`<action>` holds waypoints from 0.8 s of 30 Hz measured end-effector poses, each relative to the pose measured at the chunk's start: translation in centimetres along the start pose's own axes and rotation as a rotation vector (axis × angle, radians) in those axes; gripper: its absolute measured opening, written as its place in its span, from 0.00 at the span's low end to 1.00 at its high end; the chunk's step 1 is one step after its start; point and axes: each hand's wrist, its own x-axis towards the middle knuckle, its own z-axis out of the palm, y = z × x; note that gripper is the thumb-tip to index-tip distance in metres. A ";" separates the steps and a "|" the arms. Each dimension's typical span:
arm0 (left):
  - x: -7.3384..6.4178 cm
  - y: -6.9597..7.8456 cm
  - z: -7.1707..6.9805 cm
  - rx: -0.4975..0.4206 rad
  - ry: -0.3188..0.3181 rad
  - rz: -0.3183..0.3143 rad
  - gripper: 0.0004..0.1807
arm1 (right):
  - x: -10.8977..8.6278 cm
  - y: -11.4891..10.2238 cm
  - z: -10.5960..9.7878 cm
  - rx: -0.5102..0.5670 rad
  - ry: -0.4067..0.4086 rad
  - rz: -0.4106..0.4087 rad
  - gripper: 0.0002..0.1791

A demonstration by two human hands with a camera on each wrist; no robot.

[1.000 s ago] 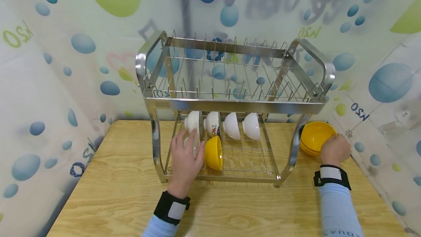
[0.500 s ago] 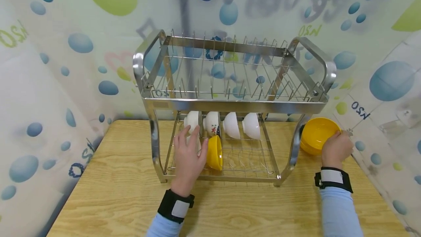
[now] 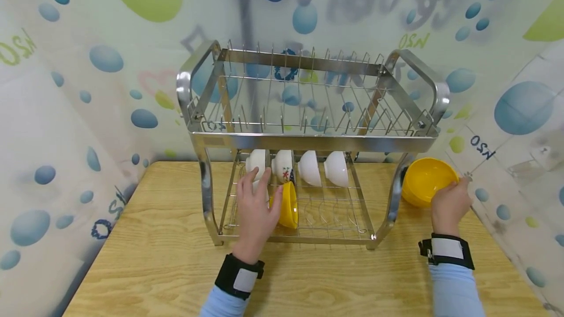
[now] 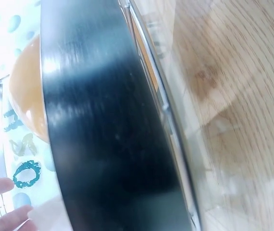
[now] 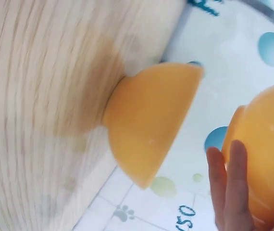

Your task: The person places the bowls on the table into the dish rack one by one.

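Observation:
My right hand (image 3: 450, 204) grips the rim of a yellow bowl (image 3: 426, 180) at the right of the rack. In the right wrist view this held bowl (image 5: 271, 149) is raised apart from a second yellow bowl (image 5: 151, 115) standing upright on the table. My left hand (image 3: 257, 212) reaches into the rack's lower tier with fingers spread, over a front white bowl (image 3: 260, 191) that it mostly hides. Its thumb lies by a yellow bowl (image 3: 288, 205) standing on its side; contact is hard to tell. In the left wrist view, fingertips (image 4: 12, 219) are near a white bowl (image 4: 50, 214).
The two-tier metal dish rack (image 3: 315, 142) stands on a wooden table (image 3: 335, 278). Behind the left hand, several white bowls (image 3: 310, 168) stand sideways in the lower back row. Wire dividers line the upper tier. A patterned sheet (image 3: 132, 23) covers the walls.
My right hand has lifted the upper yellow bowl slightly off the lower one. My left hand has shifted a little to the right, its thumb now nearer the racked yellow bowl.

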 end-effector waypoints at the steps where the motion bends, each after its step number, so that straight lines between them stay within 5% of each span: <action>1: 0.0 0.1 0.0 0.001 -0.003 -0.003 0.24 | -0.2 0.0 0.0 0.001 -0.007 -0.002 0.26; 24: -0.2 1.2 0.6 -0.038 -0.046 -0.030 0.24 | -3.9 0.3 -1.6 0.201 -0.076 0.019 0.31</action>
